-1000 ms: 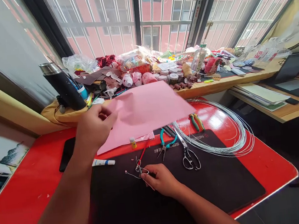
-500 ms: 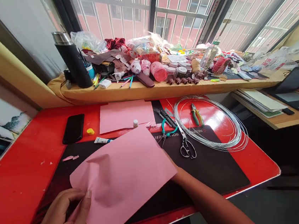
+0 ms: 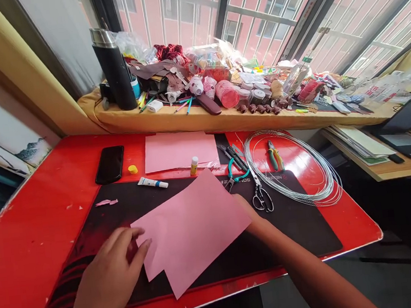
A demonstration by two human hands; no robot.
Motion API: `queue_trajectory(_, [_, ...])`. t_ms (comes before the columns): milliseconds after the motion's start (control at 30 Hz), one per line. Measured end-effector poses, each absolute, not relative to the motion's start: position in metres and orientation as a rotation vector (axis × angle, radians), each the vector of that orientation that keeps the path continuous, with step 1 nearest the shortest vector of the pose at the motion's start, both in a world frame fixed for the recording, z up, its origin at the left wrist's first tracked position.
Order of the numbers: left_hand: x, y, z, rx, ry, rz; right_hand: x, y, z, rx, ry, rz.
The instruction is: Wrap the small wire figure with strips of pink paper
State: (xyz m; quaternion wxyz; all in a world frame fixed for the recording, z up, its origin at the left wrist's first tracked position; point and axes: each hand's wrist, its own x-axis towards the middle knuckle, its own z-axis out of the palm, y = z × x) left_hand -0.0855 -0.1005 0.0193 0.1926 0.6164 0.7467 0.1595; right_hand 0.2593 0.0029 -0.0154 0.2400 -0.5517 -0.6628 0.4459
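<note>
A sheet of pink paper is held tilted over the black desk mat, with a step-shaped notch at its lower left. My left hand is at the paper's left edge, thumb and fingers apart, the thumb tip overlapping the sheet. Behind the paper's right side is my right hand; its fingers are hidden, and only the wrist and forearm show clearly. Just beyond the paper lie a small white-and-blue tube and an upright glue stick with its cap off. Another pink sheet lies flat farther back.
Teal-handled pliers, scissors, a wire coil and green-yellow pliers lie right of the paper. A phone and yellow cap are at left. A cluttered sill with a black flask runs behind.
The paper's left part has lost its crease and lies flatter. My left hand has opened from its pinch there. The tube and glue stick show more fully, and the view has shifted slightly.
</note>
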Motion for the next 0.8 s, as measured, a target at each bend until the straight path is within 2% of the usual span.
queue_trajectory(100, [-0.078, -0.075, 0.015, 2.02, 1.972, 0.562, 0.259, 0.001, -0.006, -1.482, -1.804, 1.238])
queue_trajectory(333, [-0.086, -0.032, -0.003, 2.131, 1.996, 0.179, 0.265, 0.002, 0.019, -1.494, -1.553, 0.941])
queue_trajectory(533, [-0.099, -0.013, -0.002, 2.057, 1.844, 0.2, 0.285, 0.005, 0.025, -1.409, -1.251, 1.195])
queue_trajectory(800, [-0.088, -0.001, 0.011, 1.92, 1.655, 0.217, 0.278, 0.013, 0.018, -1.37, -1.382, 1.264])
